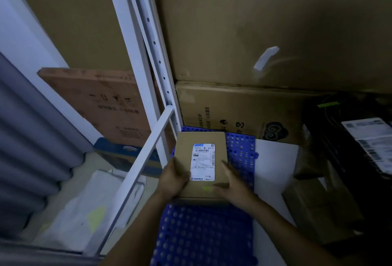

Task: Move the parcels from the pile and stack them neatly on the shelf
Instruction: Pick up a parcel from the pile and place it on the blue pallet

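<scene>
A small brown cardboard parcel (201,138) with a white shipping label lies flat over a blue perforated mat (203,236) on the low shelf. My left hand (172,178) grips its near-left edge, thumb on top beside the label. My right hand (231,185) holds the near-right edge, fingers lying along the side. Behind the parcel stands a large printed cardboard box (237,109) with a still larger one (265,32) on top of it.
A white perforated shelf upright (152,39) and a slanted white bar (135,174) run just left of the parcel. Left of them stand a reddish box (101,100) and a white bag (89,208). At right lie white sheets (273,166), brown boxes and a dark labelled parcel (369,145).
</scene>
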